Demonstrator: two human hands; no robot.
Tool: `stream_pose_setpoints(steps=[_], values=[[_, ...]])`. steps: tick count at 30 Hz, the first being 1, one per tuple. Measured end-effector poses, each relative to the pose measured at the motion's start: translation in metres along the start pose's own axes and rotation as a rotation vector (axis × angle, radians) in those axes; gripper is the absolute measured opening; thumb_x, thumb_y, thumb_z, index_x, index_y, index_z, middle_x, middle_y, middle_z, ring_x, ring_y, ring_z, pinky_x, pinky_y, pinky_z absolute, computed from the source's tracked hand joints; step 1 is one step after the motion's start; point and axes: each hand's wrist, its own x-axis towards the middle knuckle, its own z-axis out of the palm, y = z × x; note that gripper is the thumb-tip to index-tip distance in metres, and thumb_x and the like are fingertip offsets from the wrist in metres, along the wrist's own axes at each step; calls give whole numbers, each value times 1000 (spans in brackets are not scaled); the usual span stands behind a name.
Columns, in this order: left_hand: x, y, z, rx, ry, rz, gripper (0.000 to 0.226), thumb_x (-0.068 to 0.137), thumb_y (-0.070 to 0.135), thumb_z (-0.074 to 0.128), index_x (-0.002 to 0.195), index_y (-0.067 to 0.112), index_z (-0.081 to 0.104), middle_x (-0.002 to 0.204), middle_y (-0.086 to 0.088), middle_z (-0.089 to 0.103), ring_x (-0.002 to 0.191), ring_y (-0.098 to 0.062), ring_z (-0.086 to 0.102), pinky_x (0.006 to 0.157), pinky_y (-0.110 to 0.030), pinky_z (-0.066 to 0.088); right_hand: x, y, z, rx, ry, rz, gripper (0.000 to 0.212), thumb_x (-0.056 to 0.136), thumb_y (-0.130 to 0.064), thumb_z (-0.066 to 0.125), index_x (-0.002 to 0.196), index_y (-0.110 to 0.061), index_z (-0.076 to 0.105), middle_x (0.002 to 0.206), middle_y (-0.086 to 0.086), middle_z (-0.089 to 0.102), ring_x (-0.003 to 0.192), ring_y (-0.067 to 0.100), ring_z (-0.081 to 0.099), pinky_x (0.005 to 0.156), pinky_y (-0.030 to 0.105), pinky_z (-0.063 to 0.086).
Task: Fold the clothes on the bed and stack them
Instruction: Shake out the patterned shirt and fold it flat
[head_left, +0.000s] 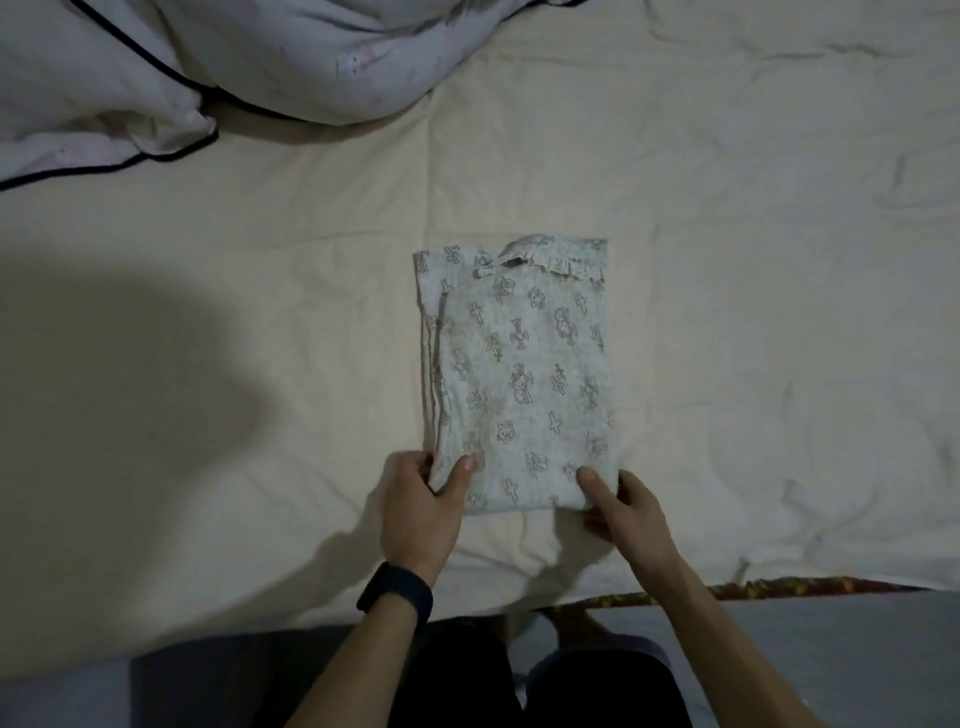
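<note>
A pale garment (519, 374) printed with crosses and small cartoon figures lies folded into a tall rectangle on the cream bed sheet (260, 312). Its gathered waistband points away from me. My left hand (421, 514), with a dark band on the wrist, pinches the near left corner, thumb on top and fingers under the edge. My right hand (623, 514) grips the near right corner the same way.
A white duvet or pillow with dark piping (182, 78) is bunched at the far left of the bed. The near bed edge shows a patterned mattress border (753, 590). My dark-clothed legs stand right against that edge.
</note>
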Motion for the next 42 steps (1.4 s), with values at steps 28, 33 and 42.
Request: stream_pose_setpoints(steps=[28, 33, 42], values=[[-159, -101, 25, -506, -61, -312, 12, 94, 9, 64, 104, 15, 68, 69, 6, 72, 46, -12, 54, 39, -22, 38, -103, 124, -56, -111, 7, -91, 30, 96, -41, 65, 92, -11, 62, 77, 2, 70, 55, 10, 67, 54, 32, 52], [-198, -123, 22, -352, -76, -422, 26, 92, 8, 61, 118, 4, 55, 87, -11, 65, 51, -17, 53, 36, -22, 35, -126, 158, -65, -195, 13, 33, 41, 92, -38, 70, 116, -14, 48, 93, 7, 71, 56, 16, 71, 66, 41, 58], [-154, -27, -22, -452, -153, -151, 24, 96, 17, 58, 110, 33, 68, 86, 0, 65, 49, -12, 56, 46, -22, 39, -119, 50, -78, -73, -67, -271, 28, 89, -55, 66, 112, -38, 62, 72, 0, 73, 57, 15, 66, 55, 31, 52]])
